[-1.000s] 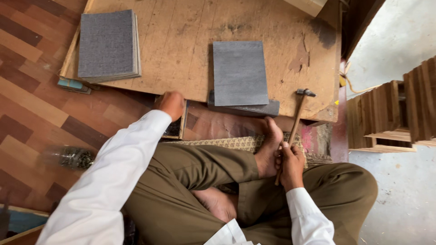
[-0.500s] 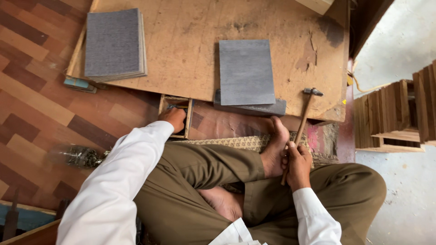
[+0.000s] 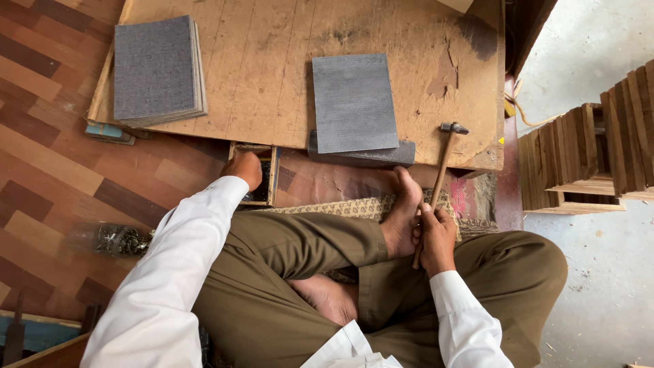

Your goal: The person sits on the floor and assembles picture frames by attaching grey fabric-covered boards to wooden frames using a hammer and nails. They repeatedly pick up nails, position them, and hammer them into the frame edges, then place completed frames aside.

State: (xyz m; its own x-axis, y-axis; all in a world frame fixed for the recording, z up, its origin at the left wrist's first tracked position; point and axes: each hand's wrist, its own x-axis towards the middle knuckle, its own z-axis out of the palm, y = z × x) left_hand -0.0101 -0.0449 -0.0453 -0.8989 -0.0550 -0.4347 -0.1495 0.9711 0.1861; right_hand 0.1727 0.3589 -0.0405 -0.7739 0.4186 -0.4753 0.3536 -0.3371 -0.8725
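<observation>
A small floor-level workshop: a worn plywood board (image 3: 272,75) serves as the worktop, with a stack of grey sheets (image 3: 155,68), a hammer (image 3: 439,177), stacked wooden pieces (image 3: 586,150) and a bag of nails (image 3: 112,240).

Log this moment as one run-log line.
left hand: reaching into small wooden box | right hand: gripping hammer | grey sheet: on board

Grey ribbed sheet (image 3: 354,102), tan worn board (image 3: 272,61), olive trousers (image 3: 300,245), white sleeves (image 3: 177,272), brown patchwork floor (image 3: 48,157), patterned beige mat (image 3: 340,206).
</observation>
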